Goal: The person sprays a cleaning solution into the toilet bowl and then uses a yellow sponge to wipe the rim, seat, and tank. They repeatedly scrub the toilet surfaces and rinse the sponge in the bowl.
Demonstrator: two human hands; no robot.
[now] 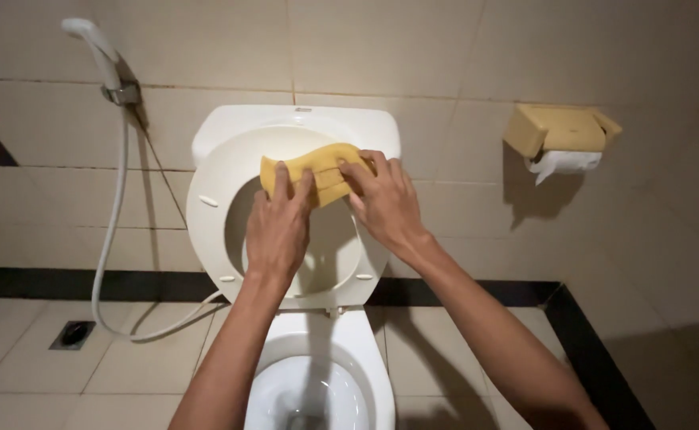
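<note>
toilet bowl (317,382) cut off below

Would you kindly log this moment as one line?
left hand: on yellow cloth | right hand: on cloth | cloth: against raised toilet seat

Warm, rather dim light from above; soft shadow under the paper holder (560,131); corners darker, perhaps slightly bent; focus sharp.
</note>
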